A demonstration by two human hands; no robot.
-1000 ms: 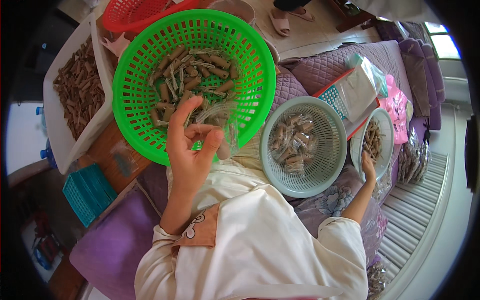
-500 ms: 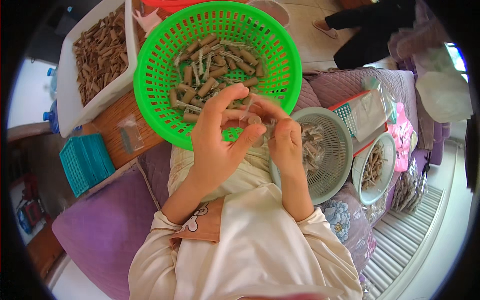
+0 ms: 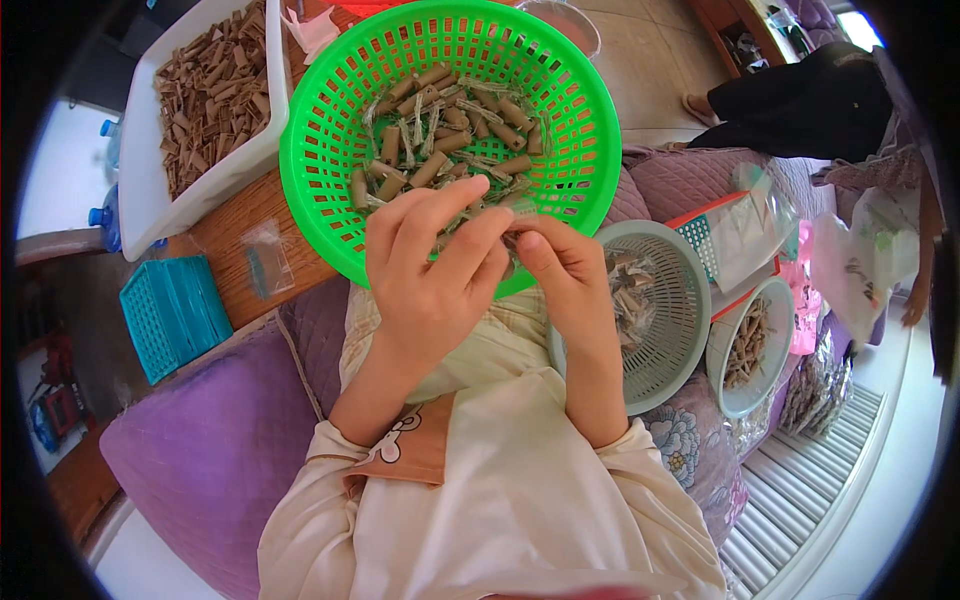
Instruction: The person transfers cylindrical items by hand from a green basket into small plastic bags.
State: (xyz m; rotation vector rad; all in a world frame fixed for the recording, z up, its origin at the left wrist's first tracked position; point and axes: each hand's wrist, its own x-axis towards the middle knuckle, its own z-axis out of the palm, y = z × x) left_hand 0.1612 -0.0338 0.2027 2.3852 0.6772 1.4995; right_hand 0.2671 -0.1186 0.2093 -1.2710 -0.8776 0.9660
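Note:
Both hands meet over the near rim of a green plastic basket [image 3: 590,200]. My right hand [image 3: 568,285] pinches a small clear plastic wrapper [image 3: 522,208]. From the other side, the curled fingers of my left hand [image 3: 425,265] close on the same wrapper, with their back toward me. What lies inside the wrapper is mostly hidden by the fingers. In the basket are several short brown rolls [image 3: 430,168], mixed with twisted strips of clear film [image 3: 407,140].
A white tub [image 3: 150,215] of brown pieces stands far left, above a teal basket [image 3: 175,315]. Right of my hands are a grey colander [image 3: 690,330] with wrapped pieces and a pale bowl [image 3: 715,385] of thin brown pieces. A person in dark clothes [image 3: 830,110] is at the far right.
My left hand has turned over, its fingers curling toward my right hand. The brown roll end seen between the hands is now hidden. The person's plastic bag at right has shifted.

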